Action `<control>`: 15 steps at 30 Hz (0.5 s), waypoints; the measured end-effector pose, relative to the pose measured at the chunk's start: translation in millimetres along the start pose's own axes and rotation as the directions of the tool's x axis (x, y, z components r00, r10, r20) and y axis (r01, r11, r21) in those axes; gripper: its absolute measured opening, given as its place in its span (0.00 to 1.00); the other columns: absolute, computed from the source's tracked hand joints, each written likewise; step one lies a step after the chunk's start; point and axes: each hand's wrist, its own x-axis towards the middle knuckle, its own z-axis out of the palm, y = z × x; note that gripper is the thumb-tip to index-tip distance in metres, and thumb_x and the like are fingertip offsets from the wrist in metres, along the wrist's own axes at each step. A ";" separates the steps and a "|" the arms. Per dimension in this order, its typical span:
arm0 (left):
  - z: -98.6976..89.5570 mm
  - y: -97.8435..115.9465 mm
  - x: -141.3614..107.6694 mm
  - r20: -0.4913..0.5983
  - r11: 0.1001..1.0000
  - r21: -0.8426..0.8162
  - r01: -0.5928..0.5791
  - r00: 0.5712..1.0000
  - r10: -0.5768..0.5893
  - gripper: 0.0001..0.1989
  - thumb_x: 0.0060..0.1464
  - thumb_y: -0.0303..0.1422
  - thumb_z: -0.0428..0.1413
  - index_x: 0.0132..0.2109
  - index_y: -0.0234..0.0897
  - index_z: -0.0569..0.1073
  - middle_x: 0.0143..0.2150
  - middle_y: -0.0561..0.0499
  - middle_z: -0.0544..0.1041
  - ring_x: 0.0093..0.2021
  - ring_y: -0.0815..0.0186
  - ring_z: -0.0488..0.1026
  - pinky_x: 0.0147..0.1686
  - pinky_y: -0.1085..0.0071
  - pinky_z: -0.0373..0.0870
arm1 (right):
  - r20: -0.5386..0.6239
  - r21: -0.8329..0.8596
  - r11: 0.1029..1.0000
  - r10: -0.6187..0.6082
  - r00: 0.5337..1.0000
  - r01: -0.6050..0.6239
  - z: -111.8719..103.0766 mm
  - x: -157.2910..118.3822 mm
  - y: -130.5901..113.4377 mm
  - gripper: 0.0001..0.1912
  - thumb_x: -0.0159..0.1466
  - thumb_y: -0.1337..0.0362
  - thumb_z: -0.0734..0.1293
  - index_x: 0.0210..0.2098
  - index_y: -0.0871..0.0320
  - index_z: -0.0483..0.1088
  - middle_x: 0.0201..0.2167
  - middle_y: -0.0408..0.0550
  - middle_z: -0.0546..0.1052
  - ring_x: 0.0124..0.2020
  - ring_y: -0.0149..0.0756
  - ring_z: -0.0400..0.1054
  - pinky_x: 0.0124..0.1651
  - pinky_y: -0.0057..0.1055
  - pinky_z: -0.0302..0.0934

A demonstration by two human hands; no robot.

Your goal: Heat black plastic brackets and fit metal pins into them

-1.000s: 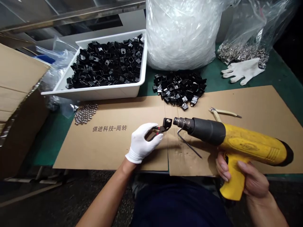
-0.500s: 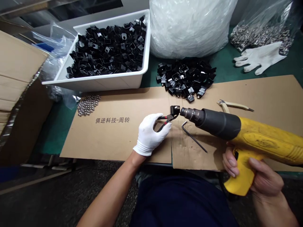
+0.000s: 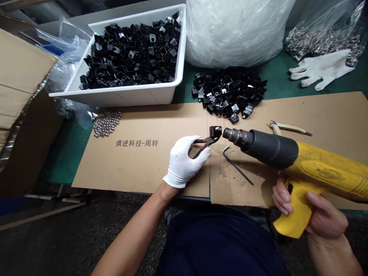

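Head | left hand (image 3: pixel 184 163) clenches pliers (image 3: pixel 202 145) on probable black bracket (image 3: pixel 215 132) | right hand (image 3: pixel 312 214) grips heat gun (image 3: pixel 299 165), nozzle (image 3: pixel 230 134) adjacent

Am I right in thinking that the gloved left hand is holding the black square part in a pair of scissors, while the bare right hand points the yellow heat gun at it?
Not quite: the head view shows small pliers, not scissors. The white-gloved left hand holds the black square part in them, while the bare right hand points the yellow heat gun at it.
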 end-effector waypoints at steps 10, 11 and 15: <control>-1.3 2.0 -0.1 -0.005 1.000 -0.003 -0.002 1.000 0.002 0.17 0.56 0.40 0.65 0.50 0.36 0.76 0.47 0.45 0.81 0.48 0.60 0.80 0.54 0.59 0.76 | -0.019 0.018 1.000 0.021 1.000 -0.021 1.5 -1.5 -3.0 0.21 0.66 0.53 0.66 0.55 0.56 0.70 0.31 0.48 0.69 0.25 0.36 0.61 0.27 0.35 0.59; -1.3 1.9 -0.2 -0.006 1.000 -0.004 -0.001 1.000 0.001 0.17 0.56 0.40 0.65 0.50 0.36 0.76 0.47 0.45 0.81 0.48 0.60 0.80 0.54 0.59 0.76 | -0.024 0.019 1.000 0.020 0.999 -0.020 1.8 -1.6 -3.2 0.21 0.66 0.53 0.66 0.54 0.56 0.71 0.31 0.48 0.69 0.25 0.36 0.61 0.27 0.35 0.59; -1.3 1.3 -0.7 -0.008 1.000 0.000 -0.004 1.000 0.004 0.18 0.56 0.40 0.65 0.50 0.37 0.76 0.47 0.45 0.81 0.48 0.59 0.80 0.53 0.59 0.76 | -0.045 0.024 1.000 0.014 0.999 -0.013 4.3 -1.2 -1.8 0.21 0.65 0.53 0.66 0.54 0.57 0.71 0.30 0.48 0.69 0.25 0.35 0.61 0.26 0.34 0.59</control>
